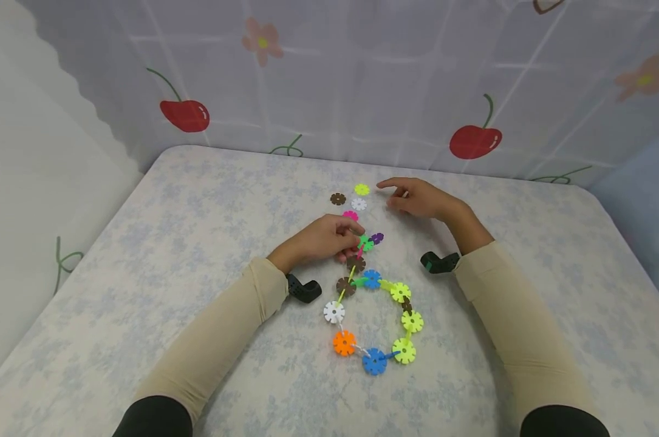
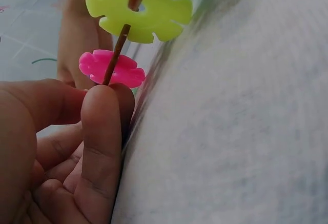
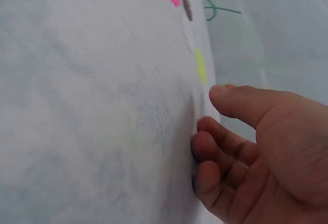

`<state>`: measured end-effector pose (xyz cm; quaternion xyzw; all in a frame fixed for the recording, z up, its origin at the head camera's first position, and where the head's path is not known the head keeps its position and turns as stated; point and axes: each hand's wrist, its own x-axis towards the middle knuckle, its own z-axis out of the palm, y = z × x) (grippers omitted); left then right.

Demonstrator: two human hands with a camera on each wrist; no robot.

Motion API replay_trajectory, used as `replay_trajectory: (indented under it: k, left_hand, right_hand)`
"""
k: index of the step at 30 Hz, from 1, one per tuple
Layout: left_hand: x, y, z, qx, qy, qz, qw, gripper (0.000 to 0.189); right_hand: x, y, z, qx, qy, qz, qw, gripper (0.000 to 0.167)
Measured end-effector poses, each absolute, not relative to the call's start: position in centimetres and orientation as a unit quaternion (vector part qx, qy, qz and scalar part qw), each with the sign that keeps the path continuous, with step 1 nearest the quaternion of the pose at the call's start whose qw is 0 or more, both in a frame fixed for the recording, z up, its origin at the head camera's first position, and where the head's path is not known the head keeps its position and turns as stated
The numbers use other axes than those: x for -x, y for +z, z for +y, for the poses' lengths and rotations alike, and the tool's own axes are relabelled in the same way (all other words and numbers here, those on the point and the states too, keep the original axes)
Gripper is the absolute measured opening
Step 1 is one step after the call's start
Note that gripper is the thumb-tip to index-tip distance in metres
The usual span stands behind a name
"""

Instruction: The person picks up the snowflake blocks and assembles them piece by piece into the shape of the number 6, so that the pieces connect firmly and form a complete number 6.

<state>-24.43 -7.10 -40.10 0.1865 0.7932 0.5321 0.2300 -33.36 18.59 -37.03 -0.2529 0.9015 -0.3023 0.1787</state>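
Observation:
In the head view, my left hand (image 1: pixel 331 238) pinches the far end of a chain of slotted plastic discs, by a green disc (image 1: pixel 365 243) and a brown disc (image 1: pixel 355 263). A small purple disc (image 1: pixel 377 238) is joined to the green one. Close up, a yellow disc (image 2: pixel 154 21) stands on edge and a pink disc (image 2: pixel 110 69) shows just past my fingertips. Exactly which disc the fingers grip is hidden. My right hand (image 1: pixel 416 197) hovers beside a loose yellow disc (image 1: pixel 362 189), apart from it, fingers loosely bent and holding nothing.
Nearer me, the chain forms a ring with an orange disc (image 1: pixel 344 343) and a blue disc (image 1: pixel 375 362). Loose brown (image 1: pixel 338 199), white (image 1: pixel 359 204) and pink discs (image 1: pixel 350 215) lie beyond my left hand. A patterned curtain (image 1: pixel 329 91) hangs behind the cloth-covered table (image 1: pixel 198 212).

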Motion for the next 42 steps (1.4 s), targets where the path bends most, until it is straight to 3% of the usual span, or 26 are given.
replay_trajectory:
  k: [6, 13, 20, 25, 34, 42]
  left_hand:
    - [24.4, -40.1, -7.1, -0.179, 0.536, 0.793, 0.229, 0.024]
    - [24.4, -40.2, -7.0, -0.179, 0.536, 0.795, 0.223, 0.023]
    - [24.4, -40.3, -7.0, -0.184, 0.530, 0.799, 0.218, 0.023]
    - [24.3, -40.3, -7.0, -0.186, 0.526, 0.801, 0.218, 0.023]
    - [24.2, -40.2, -6.9, -0.195, 0.520, 0.804, 0.213, 0.026]
    - [24.3, -40.5, -6.8, -0.203, 0.515, 0.807, 0.208, 0.025]
  right_hand:
    - [35.1, -36.8, 15.6, 0.288, -0.211, 0.918, 0.175, 0.051]
    - [34.4, -37.0, 15.1, 0.283, -0.213, 0.923, 0.152, 0.025]
    - [32.9, -36.9, 16.6, 0.237, -0.266, 0.920, 0.163, 0.019]
    - [31.6, -37.3, 18.2, 0.192, -0.343, 0.898, 0.197, 0.013]
    - [28.9, -37.9, 20.0, 0.161, -0.483, 0.808, 0.297, 0.016]
    - [28.6, -38.4, 19.9, 0.131, -0.513, 0.793, 0.302, 0.014]
